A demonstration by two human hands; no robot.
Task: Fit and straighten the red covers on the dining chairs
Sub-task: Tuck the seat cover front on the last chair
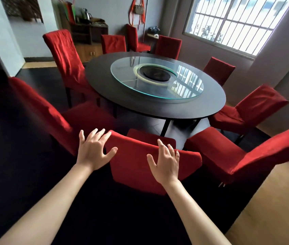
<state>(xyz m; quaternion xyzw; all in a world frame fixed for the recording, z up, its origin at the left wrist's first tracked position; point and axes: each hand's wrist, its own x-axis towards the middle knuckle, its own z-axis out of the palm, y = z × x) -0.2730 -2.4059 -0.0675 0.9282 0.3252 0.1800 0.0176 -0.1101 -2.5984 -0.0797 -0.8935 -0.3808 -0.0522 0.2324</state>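
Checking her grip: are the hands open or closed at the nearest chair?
Open. Left hand and right hand show spread, straight fingers at the chair back; neither grips the cover.

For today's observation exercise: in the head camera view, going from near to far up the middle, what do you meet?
Left hand and right hand → nearest chair's red cover → round dark table → glass turntable → far chairs → sideboard.

We see a dark floor under everything, giving way to pale wood at the right, and on it stand a round black dining table and the red-covered chairs ringed about it. On the tabletop lies a round glass turntable, with a dark disc at its centre.
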